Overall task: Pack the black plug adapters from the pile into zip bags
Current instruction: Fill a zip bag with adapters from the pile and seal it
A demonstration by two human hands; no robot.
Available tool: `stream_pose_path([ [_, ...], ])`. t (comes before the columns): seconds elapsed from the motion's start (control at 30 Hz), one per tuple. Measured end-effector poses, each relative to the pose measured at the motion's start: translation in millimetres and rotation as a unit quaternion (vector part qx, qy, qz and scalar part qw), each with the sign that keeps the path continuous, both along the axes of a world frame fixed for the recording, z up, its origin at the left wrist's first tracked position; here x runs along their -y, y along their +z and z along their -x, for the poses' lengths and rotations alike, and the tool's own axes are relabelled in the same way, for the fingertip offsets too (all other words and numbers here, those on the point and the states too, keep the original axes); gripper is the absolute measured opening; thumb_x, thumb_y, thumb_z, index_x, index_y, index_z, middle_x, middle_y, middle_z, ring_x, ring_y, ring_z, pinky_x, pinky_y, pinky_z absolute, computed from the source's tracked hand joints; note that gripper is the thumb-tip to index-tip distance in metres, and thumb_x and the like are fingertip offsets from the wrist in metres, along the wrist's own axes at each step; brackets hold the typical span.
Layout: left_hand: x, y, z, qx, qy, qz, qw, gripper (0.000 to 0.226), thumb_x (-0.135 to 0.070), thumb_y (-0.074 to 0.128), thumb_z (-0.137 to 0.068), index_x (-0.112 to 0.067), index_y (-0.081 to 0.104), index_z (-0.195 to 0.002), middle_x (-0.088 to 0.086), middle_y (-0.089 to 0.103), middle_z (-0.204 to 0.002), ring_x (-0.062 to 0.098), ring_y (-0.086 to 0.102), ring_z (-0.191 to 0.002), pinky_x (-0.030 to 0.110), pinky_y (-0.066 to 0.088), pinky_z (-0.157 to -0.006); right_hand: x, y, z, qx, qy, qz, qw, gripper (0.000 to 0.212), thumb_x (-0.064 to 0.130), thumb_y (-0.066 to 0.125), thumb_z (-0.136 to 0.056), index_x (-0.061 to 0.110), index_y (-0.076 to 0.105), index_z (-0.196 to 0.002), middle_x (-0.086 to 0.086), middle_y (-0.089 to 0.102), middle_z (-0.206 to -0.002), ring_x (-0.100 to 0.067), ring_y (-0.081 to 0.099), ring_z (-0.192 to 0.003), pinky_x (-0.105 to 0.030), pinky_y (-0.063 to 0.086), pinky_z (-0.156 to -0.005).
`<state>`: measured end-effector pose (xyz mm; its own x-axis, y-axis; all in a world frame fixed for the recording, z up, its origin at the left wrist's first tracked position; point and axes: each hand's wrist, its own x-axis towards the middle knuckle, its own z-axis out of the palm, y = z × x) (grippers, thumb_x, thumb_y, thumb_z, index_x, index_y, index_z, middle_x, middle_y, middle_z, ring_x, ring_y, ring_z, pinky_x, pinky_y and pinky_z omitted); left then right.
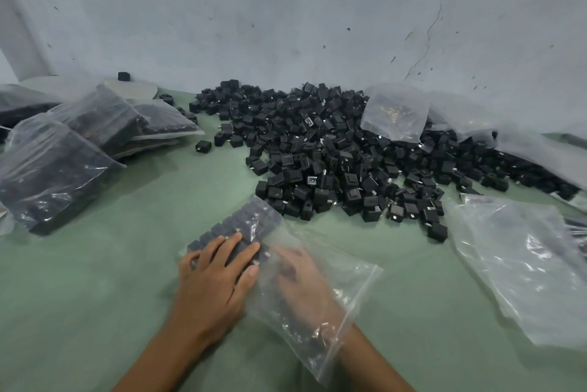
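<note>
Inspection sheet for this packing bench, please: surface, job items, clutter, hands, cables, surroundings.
Surface: green cloth table, with stray adapters lying on it.
Job's things: pile of black plug adapters against the wall; zip bag in front, with rowed adapters at its far end; filled bags at left; empty bags at right.
Clutter: clear bag of small pale parts lying on the pile.
Hands: left hand flat on the rowed adapters; right hand inside the zip bag, pose blurred.
Cables: nothing seen.
Surroundings: stained, cracked wall.
</note>
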<state>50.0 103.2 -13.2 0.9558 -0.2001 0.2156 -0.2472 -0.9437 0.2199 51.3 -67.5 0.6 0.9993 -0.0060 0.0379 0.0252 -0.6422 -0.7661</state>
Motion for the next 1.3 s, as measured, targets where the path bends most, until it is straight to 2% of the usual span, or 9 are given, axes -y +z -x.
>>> stream_pose_path([
  [0.07, 0, 1, -1, 0.001, -0.003, -0.004, 1.000, 0.053, -0.055, 0.017, -0.101, -0.046, 0.052, -0.140, -0.012, 0.048, -0.147, 0.013, 0.038, -0.137, 0.039, 0.022, -0.104, 12, 6, 27, -0.045, -0.032, -0.036, 0.998, 0.036, -0.002, 0.051, -0.095, 0.011, 0.060, -0.128, -0.007, 0.064, -0.126, -0.032, 0.059, -0.124, -0.010, 0.046, -0.095],
  [0.23, -1, -1, -2, 0.005, -0.007, -0.006, 1.000, 0.052, -0.054, 0.020, -0.101, -0.044, 0.054, -0.138, -0.012, 0.050, -0.145, 0.014, 0.041, -0.135, 0.041, 0.025, -0.103, 126, 55, 76, -0.198, 0.176, -0.140, 0.954, 0.017, 0.008, 0.068, -0.092, 0.012, 0.078, -0.105, 0.002, 0.075, -0.109, -0.008, 0.069, -0.105, -0.020, 0.051, -0.093],
  [0.43, 1, 1, -1, 0.005, -0.007, 0.003, 1.000, 0.054, -0.054, 0.017, -0.100, -0.045, 0.053, -0.140, -0.011, 0.048, -0.147, 0.013, 0.038, -0.138, 0.041, 0.024, -0.105, 172, 75, 37, -0.023, -0.021, -0.060, 0.998, 0.029, 0.005, 0.065, -0.093, 0.031, 0.078, -0.091, 0.006, 0.073, -0.086, -0.005, 0.062, -0.066, -0.023, 0.055, -0.062],
  [0.77, 1, 3, 2, -0.001, -0.008, 0.017, 1.000, 0.055, -0.054, 0.016, -0.100, -0.045, 0.052, -0.141, -0.013, 0.047, -0.148, 0.011, 0.036, -0.139, 0.038, 0.019, -0.107, 172, 21, -107, 0.033, -0.168, 0.209, 0.963, 0.041, 0.030, 0.068, -0.092, 0.020, 0.057, -0.131, -0.008, 0.051, -0.131, -0.030, 0.054, -0.111, -0.041, 0.048, -0.095],
  [0.9, 0, 5, 2, 0.003, -0.008, 0.028, 1.000, 0.057, -0.055, 0.013, -0.100, -0.045, 0.051, -0.142, -0.013, 0.045, -0.149, 0.010, 0.033, -0.139, 0.036, 0.016, -0.108, 176, 29, -105, 0.087, -0.220, 0.096, 0.967, 0.017, 0.033, 0.055, -0.098, 0.024, 0.062, -0.111, -0.001, 0.063, -0.108, -0.021, 0.061, -0.094, -0.035, 0.047, -0.077],
  [0.97, 1, 6, 2, 0.004, -0.009, 0.028, 1.000, 0.057, -0.054, 0.015, -0.100, -0.044, 0.052, -0.141, -0.011, 0.047, -0.148, 0.012, 0.036, -0.139, 0.038, 0.018, -0.108, 179, 41, -91, 0.091, -0.222, -0.082, 0.967, 0.011, 0.033, 0.052, -0.100, 0.029, 0.062, -0.098, -0.002, 0.067, -0.100, -0.018, 0.066, -0.083, -0.036, 0.053, -0.071],
  [1.1, 1, 5, 2, 0.008, -0.005, 0.029, 1.000, 0.058, -0.055, 0.013, -0.099, -0.045, 0.051, -0.142, -0.013, 0.045, -0.150, 0.012, 0.034, -0.141, 0.037, 0.015, -0.109, 190, 61, -36, 0.044, -0.172, -0.407, 0.896, 0.017, 0.024, 0.058, -0.100, 0.016, 0.069, -0.110, -0.010, 0.065, -0.098, -0.019, 0.067, -0.072, -0.029, 0.059, -0.068],
  [1.2, 1, 5, 2, 0.009, -0.007, 0.024, 1.000, 0.059, -0.056, 0.010, -0.099, -0.045, 0.048, -0.144, -0.013, 0.042, -0.152, 0.011, 0.030, -0.142, 0.037, 0.013, -0.110, 201, 56, 22, 0.006, -0.171, -0.469, 0.866, 0.024, 0.018, 0.059, -0.097, 0.015, 0.073, -0.116, -0.007, 0.066, -0.107, -0.017, 0.069, -0.083, -0.027, 0.060, -0.076],
  [1.3, 2, 6, 1, 0.013, -0.008, 0.018, 1.000, 0.058, -0.055, 0.012, -0.100, -0.043, 0.049, -0.143, -0.012, 0.044, -0.151, 0.012, 0.032, -0.141, 0.039, 0.016, -0.110, 200, 43, 79, -0.076, -0.190, -0.447, 0.871, 0.027, 0.019, 0.055, -0.096, 0.013, 0.075, -0.113, -0.011, 0.063, -0.086, -0.013, 0.062, -0.063, -0.018, 0.056, -0.054],
])
